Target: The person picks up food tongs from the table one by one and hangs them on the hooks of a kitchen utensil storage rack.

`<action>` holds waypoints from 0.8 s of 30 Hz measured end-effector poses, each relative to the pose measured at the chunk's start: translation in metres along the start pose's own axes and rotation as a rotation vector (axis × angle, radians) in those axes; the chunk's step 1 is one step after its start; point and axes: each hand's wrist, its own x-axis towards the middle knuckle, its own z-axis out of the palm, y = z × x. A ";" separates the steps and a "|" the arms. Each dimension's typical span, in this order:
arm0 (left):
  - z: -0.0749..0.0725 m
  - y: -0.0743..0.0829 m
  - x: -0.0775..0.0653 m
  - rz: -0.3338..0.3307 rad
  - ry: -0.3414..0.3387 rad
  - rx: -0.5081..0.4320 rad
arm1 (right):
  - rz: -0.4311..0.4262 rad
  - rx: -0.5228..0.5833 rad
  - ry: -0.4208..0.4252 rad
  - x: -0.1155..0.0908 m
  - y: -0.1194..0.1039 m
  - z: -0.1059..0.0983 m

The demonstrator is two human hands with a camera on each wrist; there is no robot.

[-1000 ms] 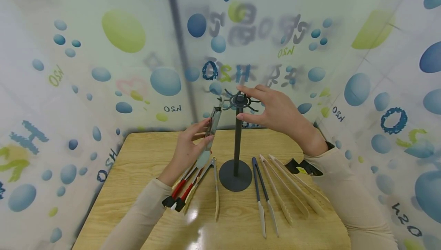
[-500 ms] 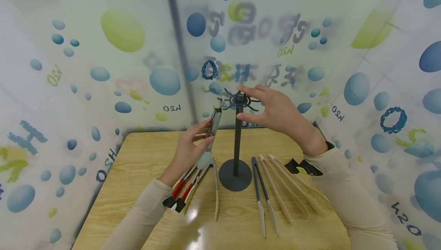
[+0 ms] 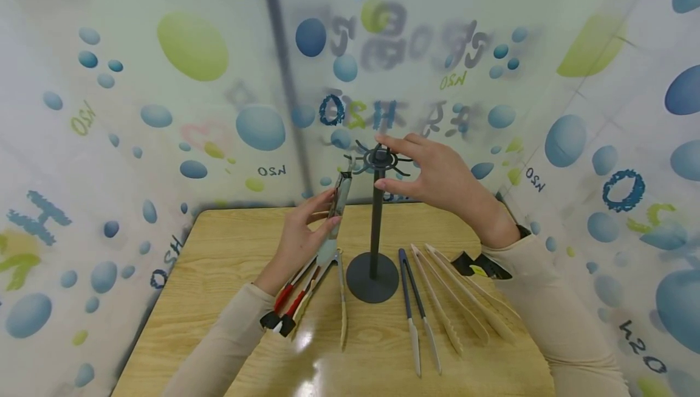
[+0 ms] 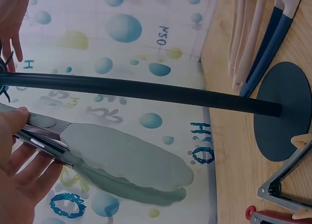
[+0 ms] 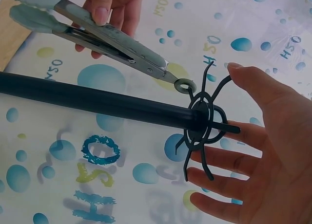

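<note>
My left hand (image 3: 302, 233) grips a pair of tongs (image 5: 109, 39) with metal arms and pale green scalloped heads, heads down, left of a black hook stand (image 3: 376, 227). In the right wrist view, the hanging ring (image 5: 185, 85) of these tongs meets one hook of the stand; whether the hook passes fully through it is hard to tell. My right hand (image 3: 445, 172) spreads around the stand's hooked top (image 5: 201, 121). Its thumb touches a hook tip, and the fingers lie extended behind the hooks.
Left of the stand's round base (image 3: 373, 277) lie red-handled tongs (image 3: 295, 300) and open tongs with beige tips (image 3: 343, 318). To its right are blue-handled tongs (image 3: 415, 306) and several beige tongs (image 3: 454, 300). A printed curtain (image 3: 219, 111) rises behind the wooden table (image 3: 229, 251).
The ring end of the green tongs has dropped slightly at the hook, and their heads have swung a little right toward the stand. The right hand has stayed in place.
</note>
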 end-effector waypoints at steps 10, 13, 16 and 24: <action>0.003 0.026 0.003 0.013 -0.016 0.005 | 0.003 0.009 0.003 -0.001 0.001 0.001; 0.005 0.029 0.004 0.014 -0.017 0.003 | 0.002 0.010 0.001 -0.001 0.002 0.001; 0.008 0.030 0.005 0.013 -0.016 -0.003 | 0.000 0.013 0.003 -0.001 0.003 0.002; 0.012 0.031 0.007 -0.017 -0.038 -0.012 | -0.004 0.016 0.005 -0.001 0.003 0.001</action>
